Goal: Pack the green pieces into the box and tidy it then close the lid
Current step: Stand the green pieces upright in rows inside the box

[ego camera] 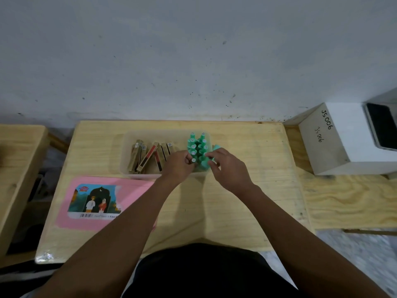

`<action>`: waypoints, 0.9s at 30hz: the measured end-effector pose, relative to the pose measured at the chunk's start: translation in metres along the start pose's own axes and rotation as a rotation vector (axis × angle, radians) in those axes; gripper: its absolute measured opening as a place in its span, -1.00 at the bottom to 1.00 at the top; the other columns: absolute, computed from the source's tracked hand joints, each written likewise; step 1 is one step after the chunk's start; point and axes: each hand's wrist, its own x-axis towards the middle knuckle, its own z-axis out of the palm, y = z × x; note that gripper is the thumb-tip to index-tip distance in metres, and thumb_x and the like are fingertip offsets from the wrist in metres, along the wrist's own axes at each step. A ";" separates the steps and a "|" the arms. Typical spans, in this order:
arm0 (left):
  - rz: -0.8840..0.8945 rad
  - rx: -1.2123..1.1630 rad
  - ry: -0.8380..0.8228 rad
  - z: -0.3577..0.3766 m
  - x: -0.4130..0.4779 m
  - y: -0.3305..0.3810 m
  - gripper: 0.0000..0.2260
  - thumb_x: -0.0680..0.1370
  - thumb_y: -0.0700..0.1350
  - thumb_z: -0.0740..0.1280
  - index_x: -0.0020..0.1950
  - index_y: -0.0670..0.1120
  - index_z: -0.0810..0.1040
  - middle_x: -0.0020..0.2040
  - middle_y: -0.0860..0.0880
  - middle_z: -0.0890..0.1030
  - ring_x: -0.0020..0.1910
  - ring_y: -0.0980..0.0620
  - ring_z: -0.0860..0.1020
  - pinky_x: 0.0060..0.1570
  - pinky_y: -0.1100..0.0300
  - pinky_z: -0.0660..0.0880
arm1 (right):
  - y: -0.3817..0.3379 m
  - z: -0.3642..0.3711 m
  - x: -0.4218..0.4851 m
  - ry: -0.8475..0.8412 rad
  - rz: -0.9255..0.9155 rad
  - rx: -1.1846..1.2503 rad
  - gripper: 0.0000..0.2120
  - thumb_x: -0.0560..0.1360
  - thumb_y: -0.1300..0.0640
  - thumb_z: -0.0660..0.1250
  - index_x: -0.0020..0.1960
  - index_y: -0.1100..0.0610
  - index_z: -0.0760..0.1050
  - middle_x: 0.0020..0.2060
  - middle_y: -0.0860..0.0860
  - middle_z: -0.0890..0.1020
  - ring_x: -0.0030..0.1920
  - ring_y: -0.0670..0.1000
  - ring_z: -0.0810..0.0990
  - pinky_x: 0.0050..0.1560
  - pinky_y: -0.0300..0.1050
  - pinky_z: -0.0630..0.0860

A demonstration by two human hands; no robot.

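Note:
A clear plastic box point(129, 151) sits on the wooden table. Several green pieces point(198, 145) stand upright in two rows at its right end, each with a small round label on top. My left hand point(179, 165) pinches the nearest green piece of the left row. My right hand point(227, 166) grips a green piece at the front of the right row. One more green piece point(216, 147) shows just behind my right hand, at the box's right edge. The pink lid point(103, 201) with a picture label lies flat on the table, in front of the box to the left.
Several gold and red slim boxes point(148, 154) lean in the left part of the clear box. A white box marked JS006 point(343, 143) stands on a bench at the right, with a dark device point(382, 125) on top. Another wooden bench point(19, 160) is at left.

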 end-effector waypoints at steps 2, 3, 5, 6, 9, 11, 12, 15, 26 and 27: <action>0.006 0.036 0.013 0.001 0.000 0.001 -0.83 0.40 -0.08 0.48 -0.27 -0.02 0.49 -0.38 0.04 0.51 -0.34 -0.01 0.48 -0.31 0.14 0.40 | -0.001 0.002 0.002 -0.007 -0.028 -0.065 -0.76 0.58 0.06 0.26 0.22 -0.02 0.56 0.11 -0.11 0.58 0.01 -0.06 0.58 -0.16 -0.14 0.50; 0.013 0.050 0.021 0.001 0.000 0.002 -0.82 0.40 -0.09 0.48 -0.28 -0.01 0.48 -0.41 0.06 0.48 -0.35 0.00 0.46 -0.33 0.15 0.36 | -0.001 0.003 0.003 -0.008 -0.042 -0.089 -0.76 0.58 0.08 0.27 0.22 0.00 0.56 0.11 -0.08 0.59 0.03 -0.04 0.57 -0.16 -0.12 0.50; 0.025 0.064 0.036 0.001 -0.001 0.003 -0.84 0.41 -0.11 0.47 -0.27 -0.02 0.50 -0.42 0.06 0.47 -0.36 -0.01 0.46 -0.35 0.17 0.33 | -0.001 0.006 0.006 -0.009 -0.075 -0.138 -0.76 0.56 0.12 0.29 0.20 0.05 0.59 0.09 -0.02 0.62 0.05 0.04 0.58 -0.16 -0.07 0.52; 0.029 0.066 0.043 0.001 -0.002 0.003 -0.87 0.41 -0.12 0.47 -0.25 -0.04 0.52 -0.40 0.05 0.49 -0.35 -0.02 0.47 -0.34 0.17 0.34 | -0.001 0.008 0.007 -0.010 -0.092 -0.166 -0.77 0.55 0.14 0.31 0.19 0.07 0.60 0.08 0.00 0.63 0.05 0.07 0.59 -0.16 -0.05 0.53; 0.031 0.065 0.060 0.000 -0.003 0.004 -0.93 0.41 -0.15 0.45 -0.17 -0.10 0.58 -0.32 -0.01 0.56 -0.31 -0.03 0.51 -0.30 0.14 0.41 | 0.001 0.013 0.012 -0.030 -0.121 -0.237 -0.76 0.54 0.18 0.31 0.19 0.08 0.61 0.05 0.03 0.64 0.03 0.11 0.58 -0.17 -0.03 0.52; 0.030 0.070 0.062 0.000 -0.004 0.005 -0.91 0.41 -0.18 0.43 -0.11 -0.11 0.60 -0.27 -0.03 0.57 -0.26 -0.04 0.53 -0.26 0.12 0.45 | 0.001 0.016 0.015 -0.065 -0.125 -0.269 -0.73 0.55 0.18 0.28 0.22 0.07 0.59 0.08 0.03 0.63 0.07 0.11 0.56 -0.12 -0.01 0.50; 0.028 0.071 0.062 -0.001 -0.005 0.005 -0.89 0.41 -0.18 0.43 -0.09 -0.11 0.61 -0.25 -0.04 0.59 -0.24 -0.04 0.55 -0.24 0.12 0.46 | 0.001 0.016 0.016 -0.081 -0.125 -0.280 -0.72 0.56 0.18 0.27 0.24 0.06 0.58 0.09 0.03 0.63 0.09 0.10 0.54 -0.09 -0.01 0.49; 0.019 0.063 0.053 -0.001 -0.004 0.005 -0.87 0.41 -0.17 0.44 -0.05 -0.11 0.62 -0.18 -0.06 0.64 -0.20 -0.02 0.58 -0.22 0.14 0.47 | 0.001 0.016 0.020 -0.099 -0.100 -0.280 -0.72 0.57 0.13 0.25 0.25 0.03 0.56 0.12 0.00 0.63 0.14 0.08 0.52 0.00 -0.01 0.44; -0.004 0.117 0.044 -0.002 -0.003 0.008 -0.85 0.42 -0.16 0.42 -0.03 -0.09 0.62 -0.12 -0.08 0.68 -0.12 -0.06 0.62 -0.14 0.10 0.53 | 0.004 0.016 0.019 -0.033 -0.073 -0.239 -0.79 0.54 0.06 0.30 0.13 0.00 0.63 0.05 -0.05 0.68 0.11 0.05 0.53 -0.02 -0.05 0.35; -0.009 0.106 0.045 -0.002 -0.003 0.008 -0.84 0.42 -0.15 0.43 -0.02 -0.09 0.62 -0.12 -0.09 0.68 -0.12 -0.07 0.62 -0.14 0.10 0.52 | 0.005 0.016 0.019 -0.037 -0.072 -0.235 -0.78 0.53 0.05 0.31 0.14 -0.01 0.62 0.06 -0.05 0.67 0.12 0.04 0.52 -0.01 -0.05 0.35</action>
